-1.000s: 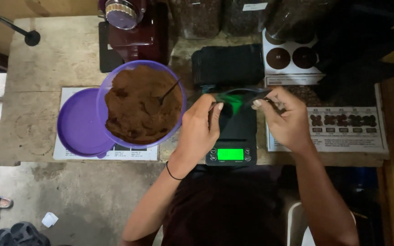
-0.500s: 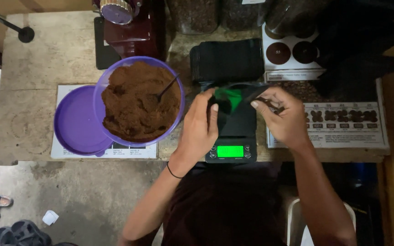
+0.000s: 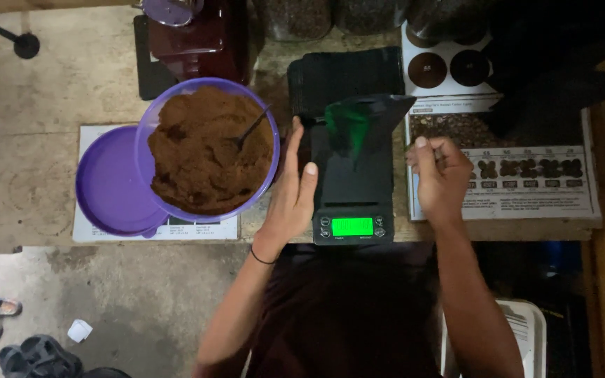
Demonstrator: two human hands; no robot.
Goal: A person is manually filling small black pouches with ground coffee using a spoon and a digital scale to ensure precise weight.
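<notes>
From the head camera, looking straight down: the left hand [image 3: 290,192] stands just left of centre, fingers straight and spread flat, holding nothing, its palm edge right beside the black scale [image 3: 350,189]. The scale's green display glows at lower centre of the frame. On the scale's platform sits a black pouch [image 3: 362,122], mouth open, green lining showing. Right of centre, the right hand [image 3: 441,175] is curled into a loose fist just beside the pouch; whether it pinches anything I cannot tell. Left of centre, a purple bowl [image 3: 208,148] heaped with brown powder, a spoon [image 3: 250,129] stuck in it, the purple lid [image 3: 110,185] beneath its left side. A printed chart [image 3: 519,178] lies at right on the wooden table [image 3: 43,98].
</notes>
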